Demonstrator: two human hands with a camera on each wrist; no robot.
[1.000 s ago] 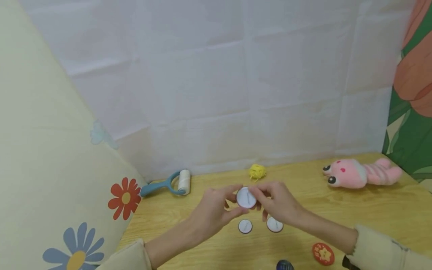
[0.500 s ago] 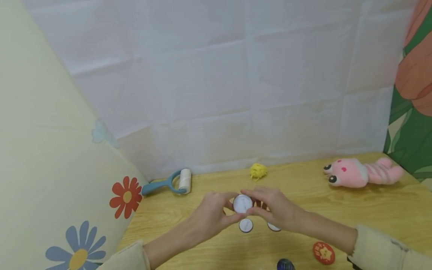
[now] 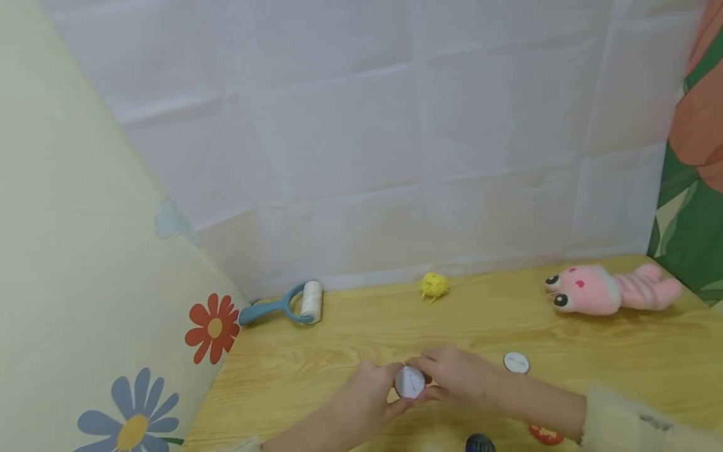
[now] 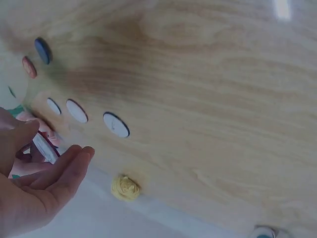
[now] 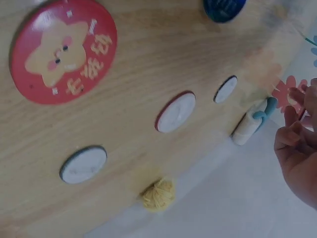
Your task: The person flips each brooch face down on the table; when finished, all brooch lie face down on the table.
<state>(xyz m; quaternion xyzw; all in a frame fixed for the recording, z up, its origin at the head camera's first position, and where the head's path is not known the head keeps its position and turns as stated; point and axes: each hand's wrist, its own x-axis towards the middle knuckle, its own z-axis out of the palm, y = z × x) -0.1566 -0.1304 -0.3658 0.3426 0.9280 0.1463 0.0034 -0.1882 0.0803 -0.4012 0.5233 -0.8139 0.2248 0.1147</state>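
Note:
In the head view my left hand (image 3: 364,395) pinches the left rim of a round pin badge (image 3: 410,382), its white back and pin facing up. On the opposite rim, my right hand (image 3: 452,376) pinches the same badge between thumb and fingers. From the left wrist, the held badge (image 4: 46,147) appears nearly edge-on beside the thumb. Three badges lie face down on the table, a dark-rimmed one (image 4: 116,124), a red-rimmed one (image 5: 176,111) and another (image 3: 516,362) beyond the right forearm. A red star badge (image 5: 64,52) and a dark blue badge (image 3: 480,443) lie face up.
Toward the back of the wooden table (image 3: 339,339) are a blue-handled lint roller (image 3: 282,307), a yellow yarn ball (image 3: 434,285) and a pink plush toy (image 3: 610,290). A white cloth (image 3: 350,157) hangs behind them.
Both hands have come down toward the near side with the badge. My right fingers have shifted from the badge's back to its rim. The right forearm now uncovers a white-backed badge.

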